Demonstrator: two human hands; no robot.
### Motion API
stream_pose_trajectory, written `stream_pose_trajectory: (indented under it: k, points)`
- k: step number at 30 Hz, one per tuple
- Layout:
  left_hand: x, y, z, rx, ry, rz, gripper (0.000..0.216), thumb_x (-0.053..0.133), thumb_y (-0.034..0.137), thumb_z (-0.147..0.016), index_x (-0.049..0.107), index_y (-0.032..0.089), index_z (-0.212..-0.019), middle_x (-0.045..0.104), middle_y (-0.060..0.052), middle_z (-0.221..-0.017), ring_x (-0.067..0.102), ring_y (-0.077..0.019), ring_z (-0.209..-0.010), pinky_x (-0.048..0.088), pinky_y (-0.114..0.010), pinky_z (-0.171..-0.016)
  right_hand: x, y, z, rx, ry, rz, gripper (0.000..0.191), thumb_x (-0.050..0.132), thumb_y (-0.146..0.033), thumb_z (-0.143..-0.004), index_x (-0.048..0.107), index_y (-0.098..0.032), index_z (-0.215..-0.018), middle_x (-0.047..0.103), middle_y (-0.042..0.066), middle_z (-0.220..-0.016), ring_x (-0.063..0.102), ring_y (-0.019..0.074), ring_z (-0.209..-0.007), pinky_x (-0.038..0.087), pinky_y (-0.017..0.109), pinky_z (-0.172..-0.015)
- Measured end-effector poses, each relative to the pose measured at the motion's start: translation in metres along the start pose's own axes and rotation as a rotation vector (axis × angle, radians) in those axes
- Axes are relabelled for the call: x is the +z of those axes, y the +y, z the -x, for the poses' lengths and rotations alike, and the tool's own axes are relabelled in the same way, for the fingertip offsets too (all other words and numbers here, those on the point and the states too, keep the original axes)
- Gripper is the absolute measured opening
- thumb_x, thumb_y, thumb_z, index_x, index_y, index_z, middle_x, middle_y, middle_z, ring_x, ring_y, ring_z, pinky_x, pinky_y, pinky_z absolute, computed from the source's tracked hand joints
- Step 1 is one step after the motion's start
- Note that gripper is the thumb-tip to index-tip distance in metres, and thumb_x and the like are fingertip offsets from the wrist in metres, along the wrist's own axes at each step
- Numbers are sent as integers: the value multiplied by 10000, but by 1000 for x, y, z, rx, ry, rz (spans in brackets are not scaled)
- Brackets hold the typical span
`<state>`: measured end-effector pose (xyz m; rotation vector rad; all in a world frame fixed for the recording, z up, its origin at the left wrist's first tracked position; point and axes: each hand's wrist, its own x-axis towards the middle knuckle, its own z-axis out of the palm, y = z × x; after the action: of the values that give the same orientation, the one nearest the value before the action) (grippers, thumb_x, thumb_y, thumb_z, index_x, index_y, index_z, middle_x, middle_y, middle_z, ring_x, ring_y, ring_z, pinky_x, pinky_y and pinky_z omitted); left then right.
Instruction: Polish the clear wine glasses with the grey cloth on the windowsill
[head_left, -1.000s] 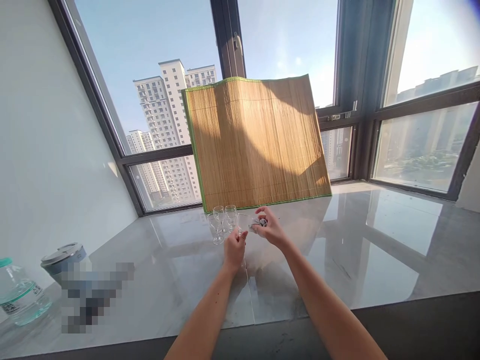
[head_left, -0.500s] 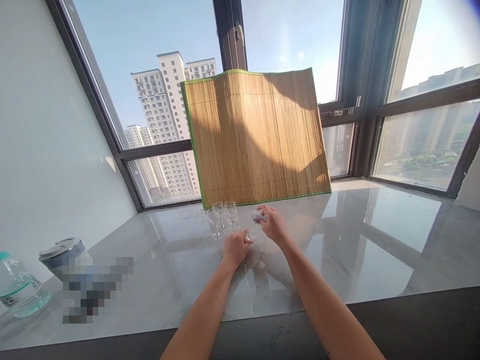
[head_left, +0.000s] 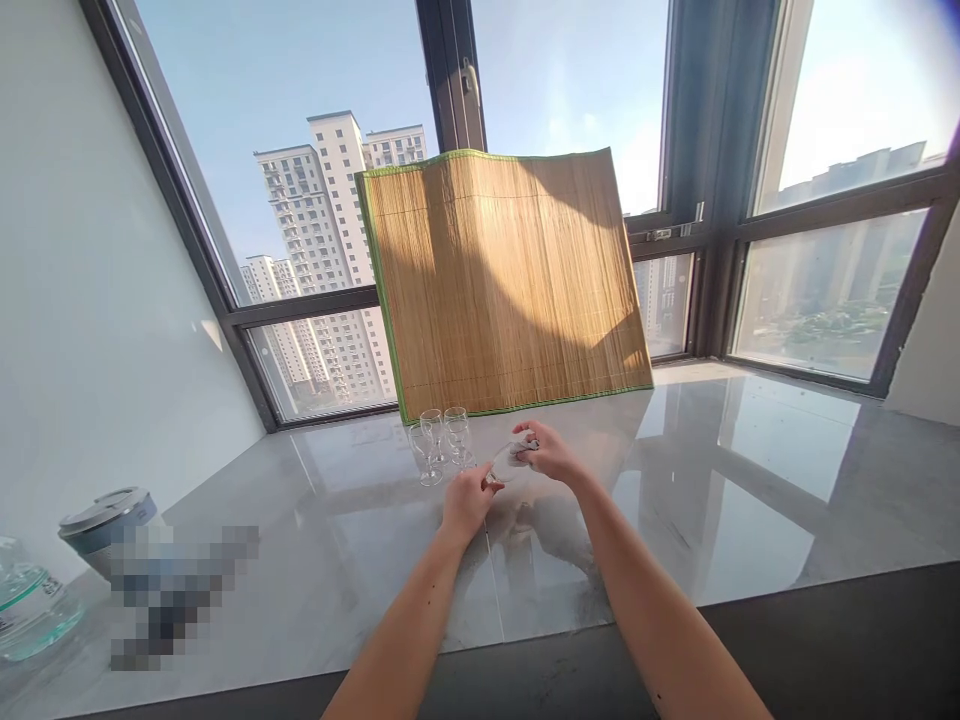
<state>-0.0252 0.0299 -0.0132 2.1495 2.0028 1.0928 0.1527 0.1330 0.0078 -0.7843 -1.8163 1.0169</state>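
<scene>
Clear wineglass [head_left: 498, 469], left hand [head_left: 465, 502], cloth [head_left: 517, 453], right hand [head_left: 555, 458]

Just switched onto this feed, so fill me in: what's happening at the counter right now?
A person holds a small stemmed glass tipped on its side above the marble counter. The left hand pinches its stem end, and the right hand presses a grey cloth to its bowl. A few more glasses stand upright just beyond, in front of a bamboo mat leaning against the window.
</scene>
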Motion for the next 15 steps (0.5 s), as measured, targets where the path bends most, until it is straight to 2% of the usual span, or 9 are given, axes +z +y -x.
stream_pose_trajectory:
  k: [4,9,12,15]
  points:
    - [-6,1,1,76,-44,30,223,603,336,-820,722,260,-992,634,2,-677,542,-150,-654,351,-233,-631,-6,-16,8,88,-200,-186,645,750,-251,-587,561,-206,-1202,573,-25,-750,579,128,-595,427,224,-516]
    - [-1,0,-1,45,-34,190,260,602,338,-806,714,230,-1015,601,11,-656,508,-137,-629,361,-235,-634,-13,-33,17,51,-225,-401,704,783,-297,-619,547,-216,-1277,594,-15,-752,587,127,-615,419,216,-528]
    - [6,0,-3,8,-8,299,306,598,353,-803,685,193,-1049,534,36,-608,467,-122,-583,350,-235,-604,-11,-27,13,26,-129,-566,707,763,-345,-657,512,-227,-1308,624,8,-810,586,126,-637,405,211,-527]
    - [11,1,-5,-29,26,406,280,594,392,-803,674,174,-959,519,33,-621,467,-119,-593,353,-236,-597,-5,-14,5,106,147,-592,705,770,-372,-635,517,-205,-1272,648,40,-872,593,137,-660,416,227,-551]
